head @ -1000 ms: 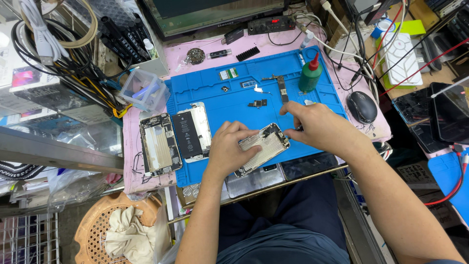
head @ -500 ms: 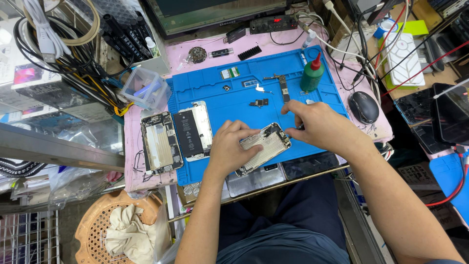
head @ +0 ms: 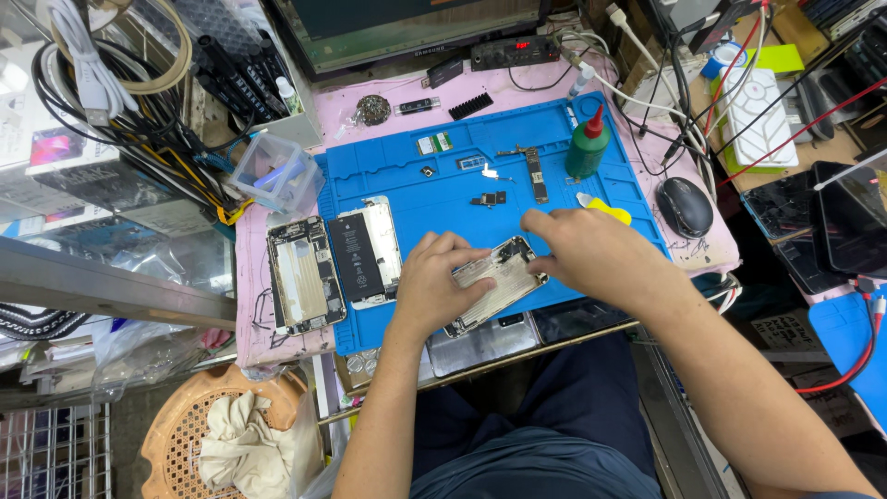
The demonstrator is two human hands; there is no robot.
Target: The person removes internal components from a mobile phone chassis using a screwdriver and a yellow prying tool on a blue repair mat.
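Observation:
My left hand point(head: 434, 286) presses down on an opened silver phone housing point(head: 499, 273) that lies tilted on the blue work mat point(head: 443, 185). My right hand point(head: 587, 254) grips the housing's upper right end, fingers curled over its corner. To the left on the mat lies a second opened phone with a black battery point(head: 365, 251). A third bare phone shell point(head: 303, 274) rests on the pink cloth beside it. Small circuit parts point(head: 534, 171) and a tiny black part point(head: 490, 199) sit farther back on the mat.
A green squeeze bottle point(head: 588, 146) and a yellow pick point(head: 605, 210) stand right of the mat, with a black mouse point(head: 685, 206) beyond. A clear plastic box point(head: 275, 173) and tangled cables point(head: 111, 83) crowd the left. An orange basket with cloth point(head: 222, 439) sits below.
Both hands stay on the silver housing; they have shifted only slightly. The view has moved a little.

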